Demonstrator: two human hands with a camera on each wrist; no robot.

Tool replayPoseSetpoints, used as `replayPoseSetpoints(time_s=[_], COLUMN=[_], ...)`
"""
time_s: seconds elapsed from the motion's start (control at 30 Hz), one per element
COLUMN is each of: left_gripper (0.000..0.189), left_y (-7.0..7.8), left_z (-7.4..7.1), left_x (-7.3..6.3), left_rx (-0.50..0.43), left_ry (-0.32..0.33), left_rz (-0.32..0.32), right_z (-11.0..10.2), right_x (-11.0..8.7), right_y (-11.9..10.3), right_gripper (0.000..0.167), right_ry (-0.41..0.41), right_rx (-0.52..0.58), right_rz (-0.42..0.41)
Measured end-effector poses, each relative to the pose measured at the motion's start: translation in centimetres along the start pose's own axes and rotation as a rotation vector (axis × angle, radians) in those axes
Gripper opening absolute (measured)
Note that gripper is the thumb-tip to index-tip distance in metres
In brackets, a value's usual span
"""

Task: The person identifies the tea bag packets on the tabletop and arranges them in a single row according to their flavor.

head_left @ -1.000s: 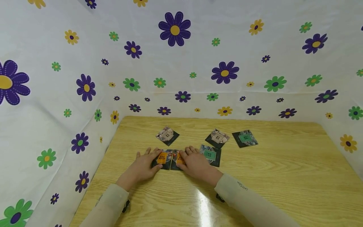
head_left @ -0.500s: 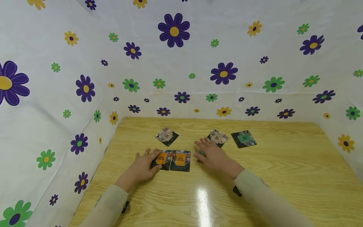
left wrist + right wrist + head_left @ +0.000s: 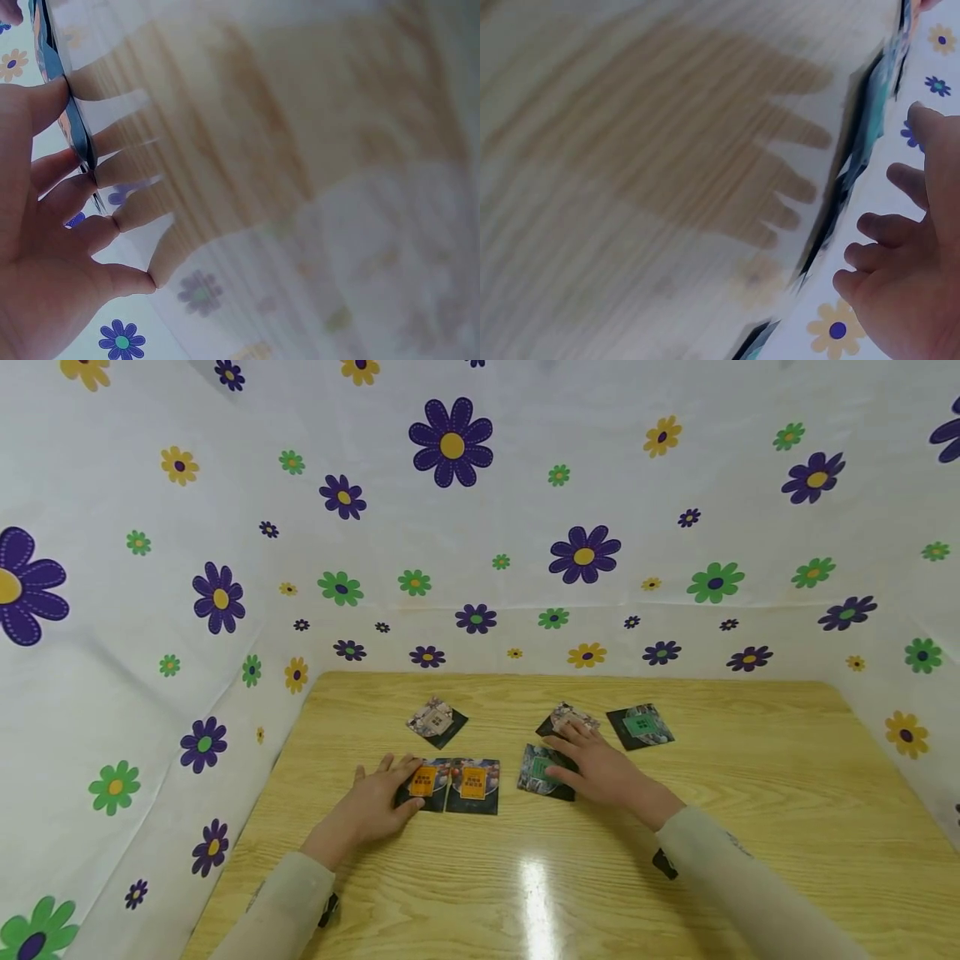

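Small square packets with dark backs and coloured labels lie flat on the table. My left hand [image 3: 367, 810] rests at an orange-labelled packet [image 3: 423, 782], fingertips on its upper part and thumb at its lower edge; in the left wrist view its fingers are spread along the puffy packet edge. A second orange-labelled packet [image 3: 473, 785] lies right beside it. My right hand [image 3: 603, 772], fingers extended, is over a green-labelled packet [image 3: 534, 770] and partly covers it. In the right wrist view this hand hangs above the tabletop, holding nothing, with its reflection below.
Behind the right hand lies a beige-labelled packet [image 3: 567, 714], partly hidden by fingers. Another green-labelled packet [image 3: 641, 727] is to its right, and a beige-labelled one [image 3: 437, 722] sits at the back left. Flowered white cloth [image 3: 510, 510] walls in the wooden table [image 3: 735, 793].
My right hand has left the second orange-labelled packet and moved right to the green-labelled one, which has shifted slightly left. My left hand stays in place.
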State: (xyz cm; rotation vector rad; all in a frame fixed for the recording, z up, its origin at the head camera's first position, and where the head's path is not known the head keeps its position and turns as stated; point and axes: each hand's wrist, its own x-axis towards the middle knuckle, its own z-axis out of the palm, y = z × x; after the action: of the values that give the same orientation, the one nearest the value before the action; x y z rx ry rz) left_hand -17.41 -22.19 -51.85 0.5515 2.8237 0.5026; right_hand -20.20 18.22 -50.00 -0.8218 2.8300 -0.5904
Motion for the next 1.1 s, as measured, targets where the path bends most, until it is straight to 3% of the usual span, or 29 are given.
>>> replayPoseSetpoints(time_s=[0.77,1.1], left_gripper=[0.069,0.069], left_y=[-0.2,-0.3], left_z=[0.2,0.2], left_x=[-0.1,0.0], left_rx=[0.002,0.011], left_ry=[0.007,0.006], left_rz=[0.011,0.009], right_z=[0.7,0.6], right_x=[-1.3,-1.1], right_y=[1.2,0.6], right_gripper=[0.052,0.057], right_ry=[0.000,0.002], right_rx=[-0.108,-0.071], right_rz=[-0.067,-0.018])
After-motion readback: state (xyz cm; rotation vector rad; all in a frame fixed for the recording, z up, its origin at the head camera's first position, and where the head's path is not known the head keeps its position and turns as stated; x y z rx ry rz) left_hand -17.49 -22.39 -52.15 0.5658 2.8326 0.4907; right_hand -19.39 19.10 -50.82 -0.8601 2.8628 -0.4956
